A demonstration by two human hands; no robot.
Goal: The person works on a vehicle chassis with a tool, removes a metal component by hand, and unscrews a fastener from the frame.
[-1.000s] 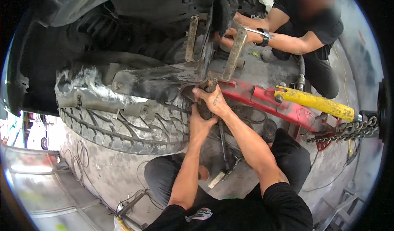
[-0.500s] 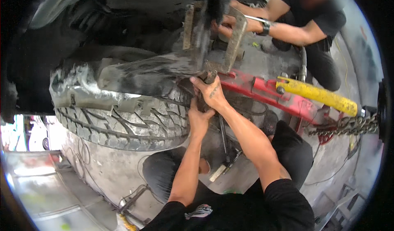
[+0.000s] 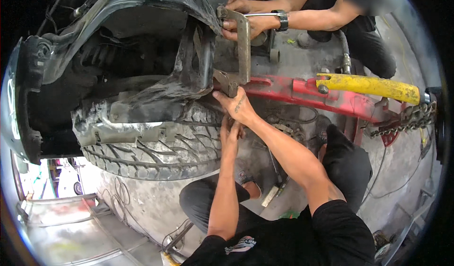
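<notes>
A rusty, bent metal bracket [image 3: 243, 48] stands at the front end of the vehicle's frame. My right hand [image 3: 236, 107] is closed around its lower end, thumb toward the wheel. Just below, beside the tyre [image 3: 156, 152], my left hand [image 3: 230, 134] has its fingers bent upward and closed; what they hold is hidden behind them. Across from me a co-worker's hands [image 3: 246, 20] are at the bracket's upper end, with a slim shiny metal tool [image 3: 262, 14] lying along one wrist.
A red floor jack [image 3: 283, 87] with a yellow handle [image 3: 373, 85] reaches in from the right, a chain [image 3: 406, 122] at its end. Dark body panels [image 3: 137, 10] overhang the wheel. Tools [image 3: 270, 195] lie on the floor between my legs; cables [image 3: 118, 195] lie at left.
My view has shifted, showing more of the vehicle body. The bracket's upper part now stands further left, by the body edge. My left hand has moved lower, apart from the bracket's end.
</notes>
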